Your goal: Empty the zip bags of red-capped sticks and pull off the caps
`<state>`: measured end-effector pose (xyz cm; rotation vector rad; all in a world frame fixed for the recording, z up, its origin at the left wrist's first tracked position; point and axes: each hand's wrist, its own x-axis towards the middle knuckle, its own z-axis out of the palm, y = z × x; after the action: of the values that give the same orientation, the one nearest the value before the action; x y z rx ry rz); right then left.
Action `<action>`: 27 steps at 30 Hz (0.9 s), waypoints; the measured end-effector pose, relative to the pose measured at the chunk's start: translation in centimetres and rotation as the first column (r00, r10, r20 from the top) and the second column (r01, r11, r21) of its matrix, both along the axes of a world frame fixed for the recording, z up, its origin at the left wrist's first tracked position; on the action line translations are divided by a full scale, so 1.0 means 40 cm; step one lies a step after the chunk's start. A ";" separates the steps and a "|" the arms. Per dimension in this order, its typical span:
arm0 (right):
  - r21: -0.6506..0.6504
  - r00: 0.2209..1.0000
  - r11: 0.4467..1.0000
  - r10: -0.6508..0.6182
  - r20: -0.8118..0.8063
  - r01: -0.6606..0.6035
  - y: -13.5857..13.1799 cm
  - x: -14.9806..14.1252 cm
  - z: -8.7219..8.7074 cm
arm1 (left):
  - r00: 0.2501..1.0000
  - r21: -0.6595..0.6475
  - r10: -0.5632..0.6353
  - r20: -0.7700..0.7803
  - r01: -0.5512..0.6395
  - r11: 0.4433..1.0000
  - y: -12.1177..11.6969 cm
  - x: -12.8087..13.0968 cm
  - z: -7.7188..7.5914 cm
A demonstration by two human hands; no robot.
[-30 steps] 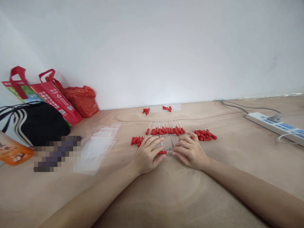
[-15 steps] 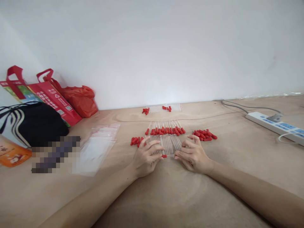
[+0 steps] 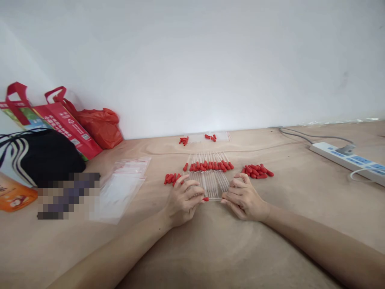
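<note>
Between fingers and thumb, my left hand pinches a red rubber dropper bulb, mostly hidden by the fingers. My right hand grips the far end of a clear thin dropper tube, which lies level and meets the bulb. Just beyond the hands several bare clear tubes lie side by side. Behind them is a row of droppers with red bulbs, tubes pointing away. Loose red bulbs sit by my left hand, and another pile of bulbs beside my right.
Clear zip bags lie left on the wooden table. Farther left stand a black drawstring bag, red bags and an orange pouch. A power strip with cables is at right. More bulbs lie near the wall.
The tube and bulb between my hands have come slightly nearer to me. My left hand has shifted a little left, and less of the red bulb shows past its fingers.
</note>
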<state>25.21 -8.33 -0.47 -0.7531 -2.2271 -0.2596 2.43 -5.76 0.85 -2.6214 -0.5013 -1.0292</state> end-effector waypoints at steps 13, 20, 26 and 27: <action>-0.017 0.852 0.860 -0.509 -0.123 0.511 0.033 0.057 -0.019 | 0.765 -0.364 0.599 0.237 -0.501 0.785 0.102 -0.141 0.033; 0.031 0.803 0.803 -0.596 0.004 0.595 0.046 0.056 -0.030 | 0.668 -0.713 0.737 0.107 -0.465 0.525 0.114 -0.175 0.043; -0.030 0.819 0.820 -0.569 0.072 0.572 0.046 0.040 -0.034 | 0.728 -0.587 0.685 0.005 -0.553 0.592 0.100 -0.123 0.022; -0.036 0.824 0.825 -0.561 0.082 0.565 0.045 0.038 -0.034 | 0.740 -0.566 0.673 -0.017 -0.562 0.603 0.101 -0.121 0.018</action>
<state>26.75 -6.54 -1.83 -1.4540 -2.0269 -0.5137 -2.41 -1.71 1.59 -2.3940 -1.8573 -0.9879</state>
